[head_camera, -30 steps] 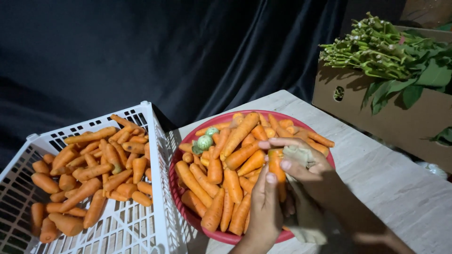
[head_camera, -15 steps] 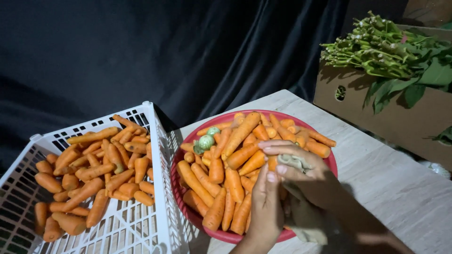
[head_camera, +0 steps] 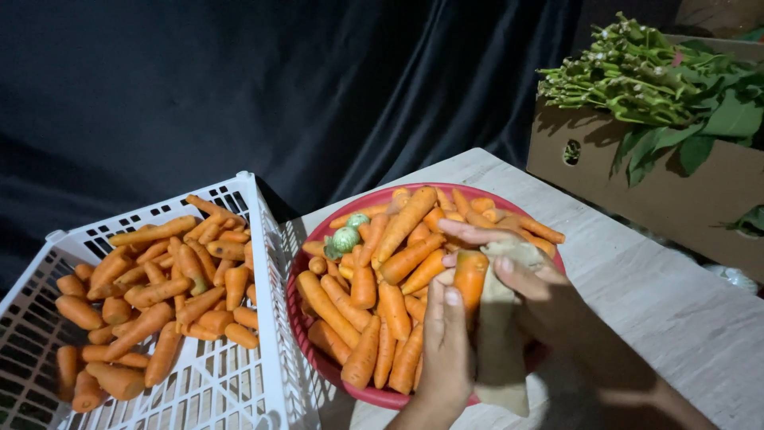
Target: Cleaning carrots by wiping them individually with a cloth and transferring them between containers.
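A red round basin (head_camera: 312,342) full of carrots sits on the pale table. Over its right side my left hand (head_camera: 446,342) grips the lower end of one carrot (head_camera: 469,275) that stands nearly upright. My right hand (head_camera: 533,287) holds a beige cloth (head_camera: 501,350) against that carrot, fingers wrapped over its top. A small green cut carrot top (head_camera: 345,238) lies among the carrots at the basin's back left.
A white slotted plastic crate (head_camera: 239,382) with many carrots stands left of the basin, touching it. A cardboard box (head_camera: 660,191) of leafy greens (head_camera: 660,80) sits at the back right. A black curtain hangs behind the table.
Both hands stay on the same carrot over the basin. The right hand with the cloth has shifted along the carrot, and more of its orange top now shows between the hands.
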